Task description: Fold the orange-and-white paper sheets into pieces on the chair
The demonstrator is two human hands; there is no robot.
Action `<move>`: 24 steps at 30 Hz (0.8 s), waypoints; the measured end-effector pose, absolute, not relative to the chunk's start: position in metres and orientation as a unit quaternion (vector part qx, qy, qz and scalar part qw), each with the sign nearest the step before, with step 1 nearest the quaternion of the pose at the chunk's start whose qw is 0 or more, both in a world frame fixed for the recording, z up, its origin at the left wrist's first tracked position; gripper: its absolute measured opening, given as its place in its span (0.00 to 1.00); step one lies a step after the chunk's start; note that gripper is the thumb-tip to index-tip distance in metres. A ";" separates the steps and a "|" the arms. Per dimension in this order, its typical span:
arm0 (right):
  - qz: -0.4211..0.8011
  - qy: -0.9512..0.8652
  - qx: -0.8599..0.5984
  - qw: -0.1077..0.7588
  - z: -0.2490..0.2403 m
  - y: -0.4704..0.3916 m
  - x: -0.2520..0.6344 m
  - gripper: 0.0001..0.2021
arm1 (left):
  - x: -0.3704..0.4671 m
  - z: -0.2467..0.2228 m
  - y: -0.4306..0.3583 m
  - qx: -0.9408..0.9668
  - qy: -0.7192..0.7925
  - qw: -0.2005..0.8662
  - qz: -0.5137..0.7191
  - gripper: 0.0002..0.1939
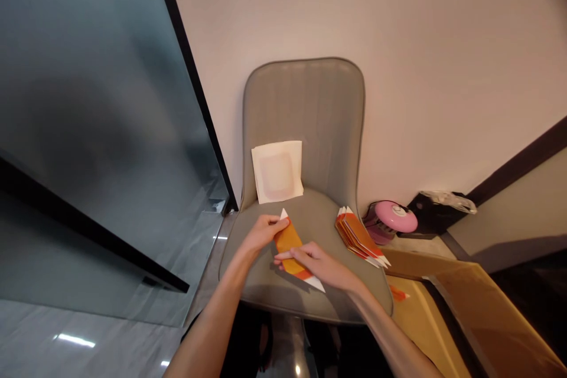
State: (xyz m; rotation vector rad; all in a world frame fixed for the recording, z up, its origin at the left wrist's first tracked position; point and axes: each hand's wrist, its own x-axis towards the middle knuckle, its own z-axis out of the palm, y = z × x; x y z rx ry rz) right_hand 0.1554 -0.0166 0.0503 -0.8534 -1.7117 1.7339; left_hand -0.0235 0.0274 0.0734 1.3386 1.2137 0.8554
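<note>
A folded orange paper piece (287,239) with white pointed ends is held above the grey chair seat. My left hand (266,230) pinches its upper end, thumb on top. Lower down, my right hand (310,257) grips its middle between thumb and fingers. To the right on the seat lies a stack of similar folded orange and white papers (357,236). White square sheets (277,171) lean against the chair's backrest at the left.
The grey chair (305,112) stands against a pale wall. A pink round object (394,217) and a black box (432,218) are at the right. An open cardboard box (491,307) is at lower right, a frosted glass panel (88,71) at left.
</note>
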 end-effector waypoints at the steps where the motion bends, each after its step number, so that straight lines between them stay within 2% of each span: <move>1: 0.647 -0.638 -0.312 0.277 0.051 -0.018 0.156 0.36 | -0.025 0.074 0.028 0.558 0.514 0.538 0.367 0.29; 6: 0.690 -0.627 -0.265 0.246 0.055 -0.024 0.157 0.36 | -0.032 0.073 0.030 0.551 0.516 0.547 0.363 0.28; 11: 0.763 -0.587 -0.209 0.172 0.064 -0.030 0.165 0.37 | -0.040 0.072 0.033 0.555 0.516 0.556 0.341 0.28; 18: 0.760 -0.598 -0.213 0.137 0.079 -0.031 0.172 0.36 | -0.044 0.069 0.037 0.558 0.516 0.561 0.329 0.27; 21: 0.767 -0.597 -0.194 0.134 0.080 -0.034 0.173 0.37 | -0.049 0.065 0.041 0.535 0.528 0.556 0.355 0.26; 24: 0.785 -0.593 -0.154 0.096 0.079 -0.041 0.176 0.38 | -0.060 0.061 0.047 0.470 0.563 0.530 0.426 0.27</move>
